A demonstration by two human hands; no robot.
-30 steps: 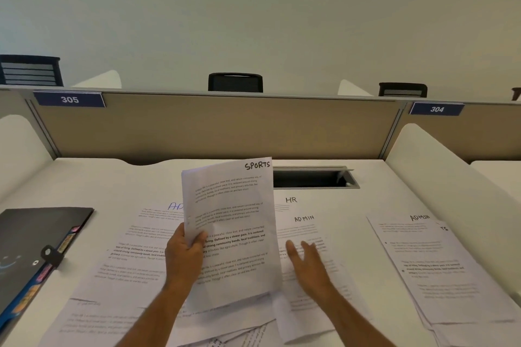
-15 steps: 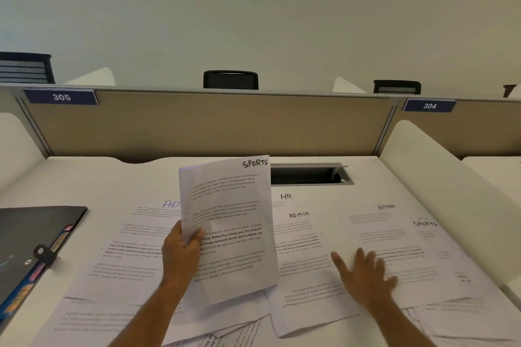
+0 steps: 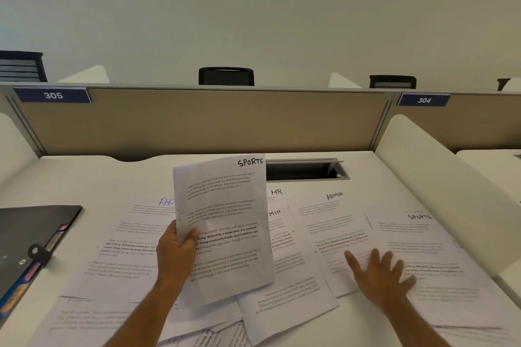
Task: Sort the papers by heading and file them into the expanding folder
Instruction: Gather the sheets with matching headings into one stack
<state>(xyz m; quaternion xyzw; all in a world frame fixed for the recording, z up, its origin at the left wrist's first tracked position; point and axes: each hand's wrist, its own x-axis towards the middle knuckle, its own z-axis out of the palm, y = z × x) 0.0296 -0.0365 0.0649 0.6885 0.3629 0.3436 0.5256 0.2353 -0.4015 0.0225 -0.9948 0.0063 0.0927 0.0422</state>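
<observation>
My left hand [image 3: 176,250] grips a sheet headed SPORTS [image 3: 225,222] by its left edge and holds it upright above the desk. My right hand [image 3: 380,276] lies flat with spread fingers on a sheet headed ADMIN [image 3: 332,222], pressing on it. To the right of that sheet lies another one headed SPORTS [image 3: 423,250]. Beneath the raised page are sheets headed HR [image 3: 277,193] and ADMIN [image 3: 279,233], and a large one at the left with blue writing [image 3: 121,248]. The black expanding folder [image 3: 31,236] lies shut at the left edge.
More sheets overlap at the near edge of the white desk [image 3: 84,177], some upside down. A cable slot [image 3: 304,170] opens at the back centre. A tan partition [image 3: 197,121] closes the back, and a white divider [image 3: 439,166] stands at the right.
My right hand has moved right from the middle ADMIN sheet onto the right pile and slid its top ADMIN sheet leftward, uncovering a SPORTS sheet. The left hand keeps holding its sheet up.
</observation>
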